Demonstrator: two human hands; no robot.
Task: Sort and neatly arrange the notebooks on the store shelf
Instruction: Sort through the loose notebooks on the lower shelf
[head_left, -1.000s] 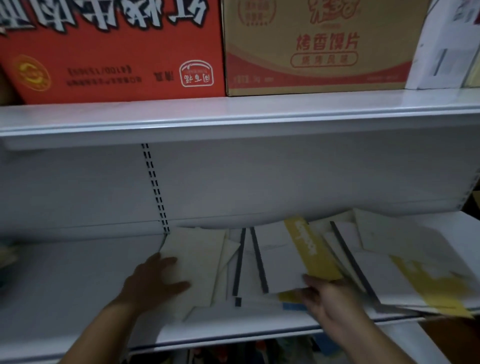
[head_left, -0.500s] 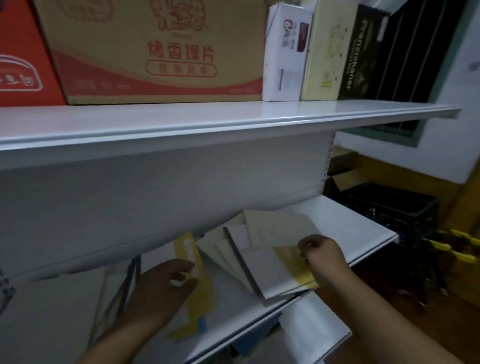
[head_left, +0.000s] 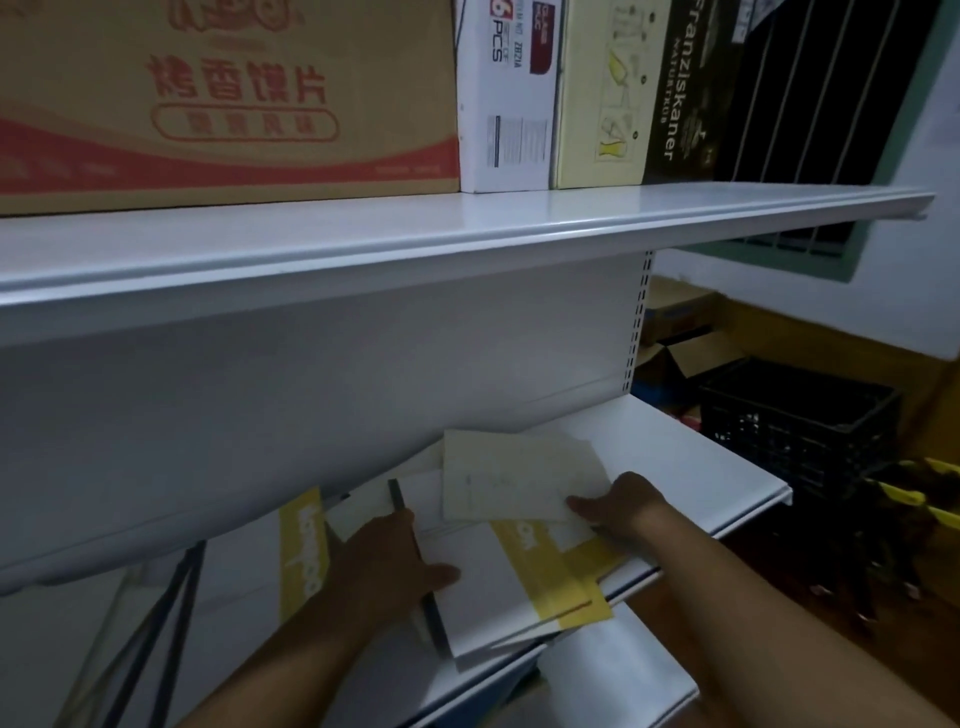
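**Item 1, nearest.** Left hand (head_left: 384, 561), at 6 o'clock of the view, palm down. Its fingers are released and lie flat along the dark spine edge of a white notebook (head_left: 498, 587) with a yellow band. The thumb spreads toward 3 o'clock across the cover.

**Item 2.** The white notebook tops a loose stack lying flat on the lower shelf (head_left: 701, 457). Its near corner overhangs the front lip.

**Item 3.** Right hand (head_left: 623, 501), at 4 o'clock. Its fingers stretch toward 9 o'clock onto the near right corner of a cream notebook (head_left: 514, 478). Whether they pinch it or merely press on it cannot be told.

**Item 4.** The cream notebook lies askew on the same stack, at 12 o'clock of the white one.

**Item 5.** Yellow-banded notebook (head_left: 304, 551), flat, at 9 o'clock of the left hand. Dark-spined notebooks (head_left: 171, 597) lie at 8 o'clock, blurred.

**Item 6.** Upper shelf (head_left: 467, 228), at 12 o'clock. Side by side from 9 to 3 it carries a cardboard box (head_left: 223, 98), a white box (head_left: 506, 104), a pale yellow box (head_left: 602, 93) and a dark box (head_left: 685, 88).

**Item 7.** Black crate (head_left: 795, 415), at 3 o'clock, beyond the shelf end.
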